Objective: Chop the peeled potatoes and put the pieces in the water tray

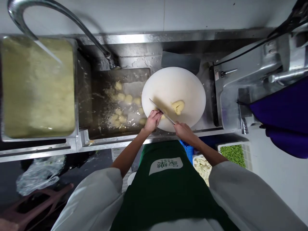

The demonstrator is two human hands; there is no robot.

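A round white cutting board point(179, 85) sits on the right part of the steel sink. My right hand point(184, 131) grips a knife point(166, 115) by its handle, its blade slanting across the lower left of the board. Against the blade, my left hand point(154, 120) has its fingers curled on a peeled potato point(163, 116), which is mostly hidden by fingers and knife. Right of the blade lies a pale yellow piece of potato point(178, 106) with cracks or cuts in its surface. Several peeled potatoes point(128, 99) rest in shallow water in the sink basin point(99, 123) left of the board.
Water runs from a curved faucet point(72, 20) into a steel tub point(75, 118) of cloudy yellowish liquid. A grey machine point(252, 64) and purple cloth point(281, 112) stand right. Below right are a basket point(248, 154) of chopped greens and a tub of pale slices point(202, 168).
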